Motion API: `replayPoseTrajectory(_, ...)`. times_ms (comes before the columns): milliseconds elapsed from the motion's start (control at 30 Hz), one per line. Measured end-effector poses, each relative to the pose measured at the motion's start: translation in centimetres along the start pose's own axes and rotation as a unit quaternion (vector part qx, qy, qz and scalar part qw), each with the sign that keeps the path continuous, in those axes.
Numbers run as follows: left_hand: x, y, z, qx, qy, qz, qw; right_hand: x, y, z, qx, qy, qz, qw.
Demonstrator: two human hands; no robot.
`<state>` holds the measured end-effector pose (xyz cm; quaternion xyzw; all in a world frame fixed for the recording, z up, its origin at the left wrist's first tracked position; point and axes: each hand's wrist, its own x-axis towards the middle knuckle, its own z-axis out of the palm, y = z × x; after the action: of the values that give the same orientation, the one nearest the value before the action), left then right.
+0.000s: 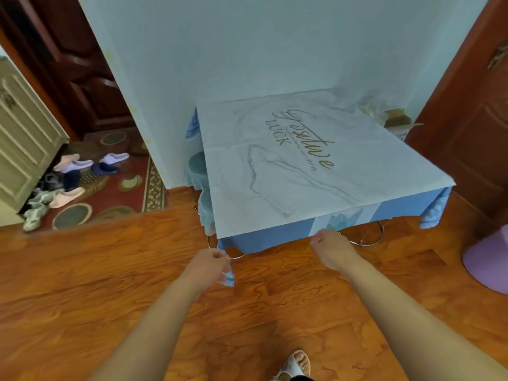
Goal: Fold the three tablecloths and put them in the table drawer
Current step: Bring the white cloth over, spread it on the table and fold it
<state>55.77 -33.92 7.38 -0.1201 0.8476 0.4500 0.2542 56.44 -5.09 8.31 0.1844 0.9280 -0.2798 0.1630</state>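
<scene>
- My left hand [210, 264] reaches toward the tabletop's [316, 160] near corner, fingers curled, pinching blue cloth.
- My right hand [330, 247] pinches at the tabletop's near edge, arm extended.

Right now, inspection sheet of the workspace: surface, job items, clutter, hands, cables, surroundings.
Surface: table fully draped, only metal leg rings show; wood floor.
Job's things: white marbled cloth printed "LUCK" lies flat on top; blue cloth hangs under it at the front edge; patterned cloth shows at the left side. Drawer not visible.
Clutter: cardboard box at the far right corner.
Hands: left hand pinches a blue cloth corner; right hand grips the front hem.
Cables: nothing seen.
Surroundings: slippers on a red rug left, purple stool right, wooden doors on both sides.
</scene>
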Motion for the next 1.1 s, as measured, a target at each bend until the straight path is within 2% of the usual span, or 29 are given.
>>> replayPoseTrajectory(200,7.6,0.9,0.9,-0.108,0.043,-0.095,0.989,6.3,-2.3,-1.1,0.023,-0.024,-0.025,0.999)
replayPoseTrajectory(400,16.0,1.1,0.9,-0.203,0.03,-0.205,0.957,9.5,0.0,0.1,0.084,-0.019,0.02,0.996)
replayPoseTrajectory(533,19.1,2.2,0.8,-0.294,0.008,-0.236,0.926,10.4,1.2,1.4,0.117,-0.032,0.071,0.99)
replayPoseTrajectory(700,21.3,4.2,0.9,-0.282,0.123,-0.216,0.927,12.1,1.1,2.2,0.165,-0.024,0.128,0.978)
replayPoseTrajectory(733,21.6,4.4,1.1,-0.311,0.117,-0.213,0.919,12.4,0.9,2.4,0.184,-0.026,0.143,0.972)
replayPoseTrajectory(800,21.9,4.7,1.2,-0.399,0.054,-0.229,0.886,13.0,0.1,2.9,0.235,-0.028,0.169,0.957)
replayPoseTrajectory(867,22.9,4.7,1.0,-0.376,0.027,-0.23,0.897,13.3,-0.8,2.8,0.305,-0.032,0.192,0.932)
replayPoseTrajectory(900,23.4,4.7,0.9,-0.346,0.048,-0.217,0.911,13.5,-1.0,2.8,0.336,-0.03,0.204,0.919)
replayPoseTrajectory(933,23.7,4.8,0.6,-0.274,0.077,-0.189,0.94,13.8,-0.9,2.9,0.36,-0.026,0.218,0.907)
replayPoseTrajectory(1000,23.7,4.9,0.1,-0.189,0.127,-0.124,0.966,14.3,-0.2,3.3,0.396,-0.015,0.245,0.885)
replayPoseTrajectory(1067,22.4,4.9,-0.3,-0.165,0.11,-0.081,0.977,14.9,0.7,3.6,0.456,-0.006,0.273,0.847)
replayPoseTrajectory(1100,21.9,4.7,-0.5,-0.191,0.098,-0.088,0.973,15.2,1.0,3.5,0.495,-0.004,0.283,0.821)
